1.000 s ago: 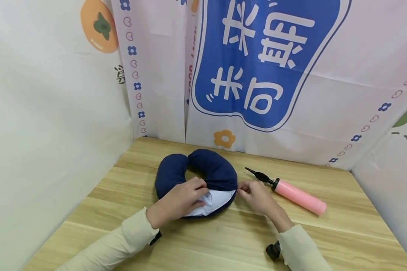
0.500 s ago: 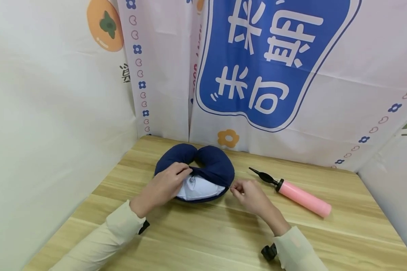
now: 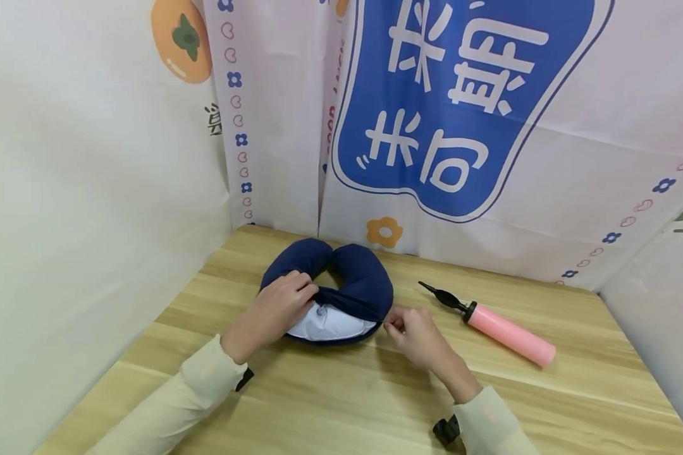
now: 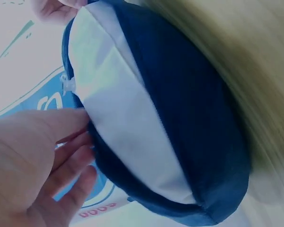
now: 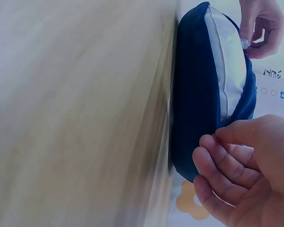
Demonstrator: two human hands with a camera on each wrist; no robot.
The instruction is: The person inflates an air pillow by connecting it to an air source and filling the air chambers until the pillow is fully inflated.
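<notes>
A navy U-shaped neck pillow (image 3: 367, 275) lies on the table, its cover unzipped along the near curve. Through the gap shows a white inner cushion (image 3: 332, 327) with a small clear valve (image 4: 67, 84). My left hand (image 3: 279, 306) pinches the upper edge of the cover at the left of the gap, thumb and fingers on the fabric in the left wrist view. At the gap's right end, my right hand (image 3: 418, 335) pinches the zipper pull between thumb and index finger; the fingertips (image 5: 208, 142) mostly hide it.
A pink hand pump (image 3: 509, 335) with a black nozzle lies to the right of the pillow. White printed cloth (image 3: 273, 126) hangs behind the wood-grain table (image 3: 341, 404) and along its sides.
My left hand has moved left and away from me along the cover's edge, baring the valve. The pillow has shifted slightly away. My right hand has stayed at the right end of the gap.
</notes>
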